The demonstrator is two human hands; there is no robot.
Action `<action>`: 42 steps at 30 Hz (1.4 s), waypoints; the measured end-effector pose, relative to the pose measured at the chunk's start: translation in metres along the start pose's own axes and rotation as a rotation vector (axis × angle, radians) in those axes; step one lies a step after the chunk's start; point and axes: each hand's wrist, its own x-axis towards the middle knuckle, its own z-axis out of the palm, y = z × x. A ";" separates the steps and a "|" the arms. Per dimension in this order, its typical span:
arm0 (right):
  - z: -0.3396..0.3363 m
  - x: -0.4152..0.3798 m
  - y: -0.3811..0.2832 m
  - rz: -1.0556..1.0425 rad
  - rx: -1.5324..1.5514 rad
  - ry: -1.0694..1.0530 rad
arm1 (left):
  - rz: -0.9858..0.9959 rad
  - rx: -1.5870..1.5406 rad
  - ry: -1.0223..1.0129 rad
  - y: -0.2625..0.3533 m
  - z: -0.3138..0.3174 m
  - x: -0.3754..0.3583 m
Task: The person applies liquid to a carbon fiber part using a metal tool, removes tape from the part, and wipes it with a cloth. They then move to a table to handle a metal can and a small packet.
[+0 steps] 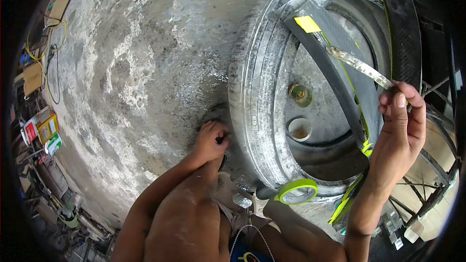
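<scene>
In my right hand a flat, narrow spatula, smeared with pale residue, is pinched between thumb and fingers. Its far end reaches over a curved black panel edged with yellow tape, which lies across a large dusty tire. A yellow patch of tape sticks to the panel's upper end. My left hand is low beside the tire, near my knee, with its fingers curled. A dark spot shows between thumb and fingers, but I cannot make out what it is.
Within the tire's ring stand a white cup and a green-and-gold container. A roll of green-yellow tape sits at the tire's near edge. Another black panel stands at right. Boxes and clutter line the left side.
</scene>
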 end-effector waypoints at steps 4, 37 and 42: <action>0.001 0.000 0.001 0.000 0.008 -0.014 | 0.019 -0.010 0.004 0.000 -0.001 0.000; -0.027 -0.010 0.003 0.014 0.007 0.026 | -0.015 0.003 -0.011 0.011 -0.007 0.004; -0.043 -0.013 0.003 0.004 0.159 -0.059 | -0.017 0.003 0.021 0.010 -0.005 0.002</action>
